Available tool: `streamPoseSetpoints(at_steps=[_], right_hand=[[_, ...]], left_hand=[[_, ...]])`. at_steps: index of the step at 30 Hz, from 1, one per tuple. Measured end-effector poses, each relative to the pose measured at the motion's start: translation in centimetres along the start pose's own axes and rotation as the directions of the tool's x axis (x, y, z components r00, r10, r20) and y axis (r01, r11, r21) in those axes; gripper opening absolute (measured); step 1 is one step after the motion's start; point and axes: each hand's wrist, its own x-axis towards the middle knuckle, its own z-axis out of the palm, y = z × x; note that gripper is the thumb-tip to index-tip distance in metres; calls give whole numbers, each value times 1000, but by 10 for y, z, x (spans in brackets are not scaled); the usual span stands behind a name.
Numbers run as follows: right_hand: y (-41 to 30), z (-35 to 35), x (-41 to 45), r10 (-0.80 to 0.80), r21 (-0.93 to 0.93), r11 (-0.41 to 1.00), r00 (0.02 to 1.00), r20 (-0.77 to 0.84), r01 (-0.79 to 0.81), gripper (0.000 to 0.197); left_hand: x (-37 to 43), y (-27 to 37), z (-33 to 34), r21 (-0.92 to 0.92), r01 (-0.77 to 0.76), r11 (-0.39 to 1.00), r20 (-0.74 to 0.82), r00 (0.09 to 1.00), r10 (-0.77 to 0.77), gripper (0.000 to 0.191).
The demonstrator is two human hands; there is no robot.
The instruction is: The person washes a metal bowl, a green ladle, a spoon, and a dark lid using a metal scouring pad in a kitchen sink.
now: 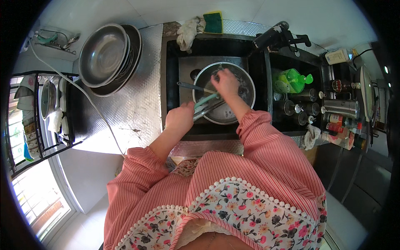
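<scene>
My left hand (pixel 180 117) grips a bundle of utensils, with a pale green handle (pixel 206 101) and metal handles (pixel 208 111) reaching out of the fist over a round metal basin (pixel 252 84). Above the basin's inside is my right hand (pixel 227 83), its fingers bent downward near the far ends of the utensils. What those fingers touch is hidden. Suds and water show in the basin, which stands in the dark sink (pixel 184 128). Across the basin's left rim lies a grey-handled utensil (pixel 187 85). The sink drain (pixel 195 74) shows just left of the basin.
Stacked metal bowls (pixel 103 56) stand left of the sink. Behind it lie a rag (pixel 187 34) and a green-and-yellow sponge (pixel 213 23). A black faucet (pixel 272 34) rises at the back right. The right-hand basin holds a green detergent bottle (pixel 289 81) and several dark pump-top containers (pixel 284 107).
</scene>
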Motion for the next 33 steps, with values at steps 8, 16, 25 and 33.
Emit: streamPoseSetpoints(at_steps=[8,16,25,33], right_hand=[[56,13,40,330,305,886,937,115,-349,43],[52,0,30,158,548,785,949,273,-289,63],[57,23,35,233,506,689,820,523,-519,61],[58,39,6,65,-258,965,896,439,56,47]], left_hand=[[-19,10,19,-260,-14,965,-77,997,-6,25],[-4,5,43,-483,209,850,41,975,-216,29],[44,51,35,-273,209,939,-42,973,-228,33],[43,-9,78,-527,-197,827,-477,873,-97,48]])
